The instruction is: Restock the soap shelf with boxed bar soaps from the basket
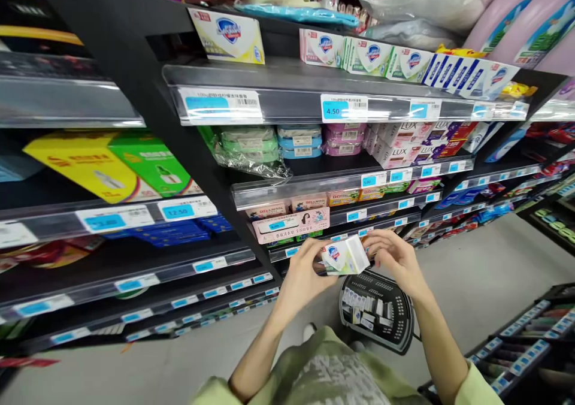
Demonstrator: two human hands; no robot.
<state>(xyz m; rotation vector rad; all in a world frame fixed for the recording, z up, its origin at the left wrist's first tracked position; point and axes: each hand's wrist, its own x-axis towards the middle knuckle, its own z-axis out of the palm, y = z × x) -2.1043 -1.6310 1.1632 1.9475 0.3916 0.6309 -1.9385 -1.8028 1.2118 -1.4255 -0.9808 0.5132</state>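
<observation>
White and pale green card makes up the small soap box [345,256], which carries a blue shield mark and sits tilted between the two hands, out in front of the person. The left hand [305,276] closes on its left end, thumb and fingers pinching the card. The right hand [395,258] meets the right end with curled fingers, so both hands hold the same box.

Straight below the hands a dark basket [404,327] stands on the grey floor [471,273], with many small packets lying inside it. Just beyond the hands, almost touching the left fingertips in the view, a pink carton [291,224] lies along a shelf edge. Higher above the hands, a row of similar soap boxes [372,54] lines an upper shelf, with a price tag [344,106] on the rail beneath. Between that row and the hands sit stacked Lux boxes [399,141]. Well off to the left of the hands, a yellow box [85,165] and a green box [153,162] lie side by side.
</observation>
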